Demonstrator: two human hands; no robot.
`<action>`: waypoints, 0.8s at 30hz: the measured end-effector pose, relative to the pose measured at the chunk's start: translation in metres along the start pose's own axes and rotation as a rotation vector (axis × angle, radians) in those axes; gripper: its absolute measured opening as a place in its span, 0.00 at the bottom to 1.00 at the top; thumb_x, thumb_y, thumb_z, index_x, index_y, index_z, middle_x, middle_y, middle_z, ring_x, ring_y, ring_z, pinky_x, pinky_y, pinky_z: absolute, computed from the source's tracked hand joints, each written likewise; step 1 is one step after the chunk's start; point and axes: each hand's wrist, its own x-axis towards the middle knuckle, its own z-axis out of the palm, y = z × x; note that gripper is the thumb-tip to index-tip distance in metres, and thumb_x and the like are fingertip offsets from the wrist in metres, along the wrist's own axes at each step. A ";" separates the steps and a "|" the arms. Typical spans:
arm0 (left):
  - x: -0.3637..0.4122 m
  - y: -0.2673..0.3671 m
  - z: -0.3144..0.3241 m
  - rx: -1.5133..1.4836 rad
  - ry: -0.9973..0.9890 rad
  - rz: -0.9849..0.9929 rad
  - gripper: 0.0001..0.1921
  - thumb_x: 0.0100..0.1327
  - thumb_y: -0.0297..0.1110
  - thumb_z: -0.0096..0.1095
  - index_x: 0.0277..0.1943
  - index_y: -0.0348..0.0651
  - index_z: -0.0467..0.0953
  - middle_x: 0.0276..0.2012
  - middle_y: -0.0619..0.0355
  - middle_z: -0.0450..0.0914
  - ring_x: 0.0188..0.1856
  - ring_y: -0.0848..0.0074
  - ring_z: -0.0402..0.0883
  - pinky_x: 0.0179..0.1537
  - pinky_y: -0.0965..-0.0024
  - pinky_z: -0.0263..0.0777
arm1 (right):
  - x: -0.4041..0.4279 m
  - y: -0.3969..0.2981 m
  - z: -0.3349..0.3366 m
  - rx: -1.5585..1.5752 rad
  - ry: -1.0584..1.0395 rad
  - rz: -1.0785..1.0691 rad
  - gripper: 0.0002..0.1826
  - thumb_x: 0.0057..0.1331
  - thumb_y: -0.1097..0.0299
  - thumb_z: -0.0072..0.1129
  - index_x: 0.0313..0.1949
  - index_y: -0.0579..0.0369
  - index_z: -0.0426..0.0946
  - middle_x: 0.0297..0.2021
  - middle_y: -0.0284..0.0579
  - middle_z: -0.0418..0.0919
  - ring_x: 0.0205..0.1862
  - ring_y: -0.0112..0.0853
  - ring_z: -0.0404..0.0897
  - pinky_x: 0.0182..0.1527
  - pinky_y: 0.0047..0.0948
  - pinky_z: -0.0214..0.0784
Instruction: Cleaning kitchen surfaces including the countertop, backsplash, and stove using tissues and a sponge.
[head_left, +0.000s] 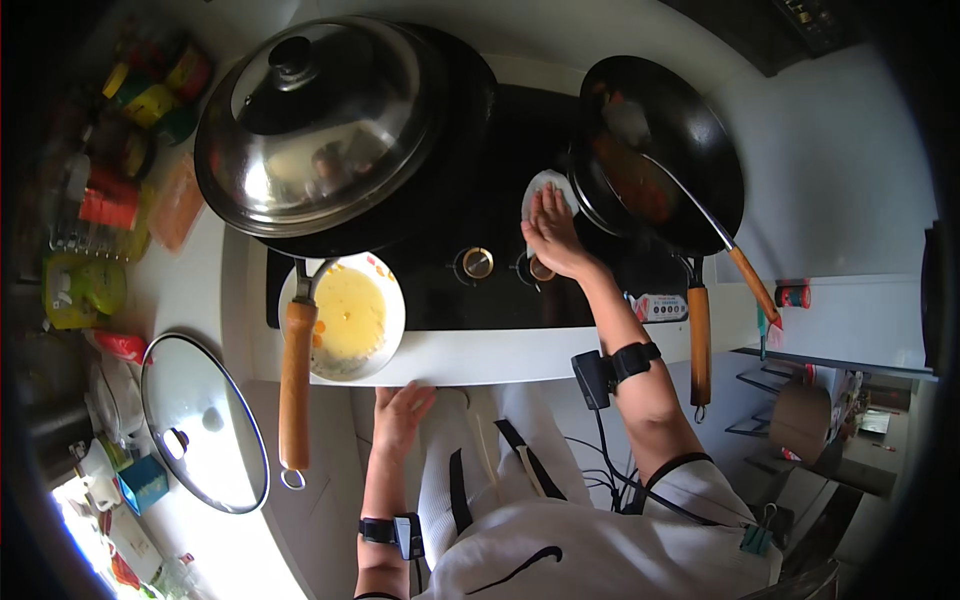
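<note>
My right hand (552, 229) lies flat, palm down, on a folded white cloth or paper towel (538, 196) on the black glass cooktop (517, 135), just left of a wok (697, 142). That wok is tilted and holds reddish liquid and a wooden-handled metal turner or ladle (701, 210). Near the counter's front edge is my left hand (401, 412), empty, fingers apart. Above and left of it stands a bowl of yellow liquid (349, 311), partly under the wooden handle (298, 375) of a second wok, which a domed steel lid (337, 150) covers.
Two round knobs show at the cooktop front, the left knob (478, 263) and the right knob (541, 268), partly hidden by my wrist. A glass lid (202, 427) lies on the left counter. Beyond it are jars, packets and a blue box (142, 482). The right wok's handle (700, 345) overhangs the front edge.
</note>
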 end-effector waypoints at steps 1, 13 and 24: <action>0.003 0.000 0.000 0.043 0.015 0.011 0.21 0.66 0.24 0.48 0.59 0.47 0.55 0.50 0.54 0.72 0.48 0.67 0.78 0.51 0.58 0.73 | 0.008 -0.004 0.002 -0.038 -0.010 0.006 0.38 0.70 0.48 0.30 0.67 0.70 0.42 0.69 0.67 0.31 0.71 0.58 0.29 0.69 0.51 0.25; 0.011 -0.008 -0.002 0.114 0.062 0.058 0.20 0.67 0.23 0.47 0.59 0.42 0.54 0.49 0.49 0.73 0.46 0.64 0.80 0.49 0.56 0.75 | 0.120 -0.043 0.028 -0.306 0.508 0.390 0.42 0.65 0.49 0.42 0.63 0.78 0.46 0.66 0.71 0.44 0.68 0.58 0.44 0.68 0.51 0.34; 0.009 -0.007 -0.004 0.130 0.088 0.035 0.22 0.66 0.22 0.48 0.60 0.40 0.53 0.49 0.49 0.74 0.47 0.63 0.80 0.50 0.58 0.76 | 0.194 -0.007 0.000 -0.260 0.754 0.687 0.36 0.61 0.59 0.45 0.61 0.78 0.52 0.64 0.72 0.50 0.68 0.58 0.47 0.69 0.49 0.35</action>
